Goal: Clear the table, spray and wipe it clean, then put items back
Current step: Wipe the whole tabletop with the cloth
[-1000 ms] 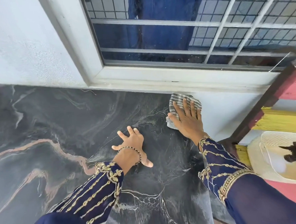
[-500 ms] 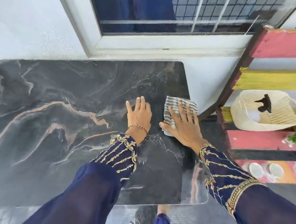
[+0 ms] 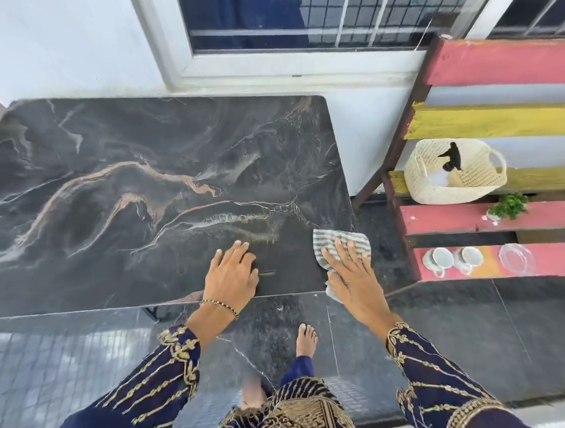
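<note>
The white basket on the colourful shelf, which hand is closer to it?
Right. The right hand presses the striped cloth at the table's near right corner, below-left of the basket. The left hand lies flat further left.

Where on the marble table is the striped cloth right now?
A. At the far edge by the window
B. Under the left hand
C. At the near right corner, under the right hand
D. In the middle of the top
C: the right hand presses the striped cloth flat at the near right corner of the marble table, while the left hand rests bare on the top.
</note>
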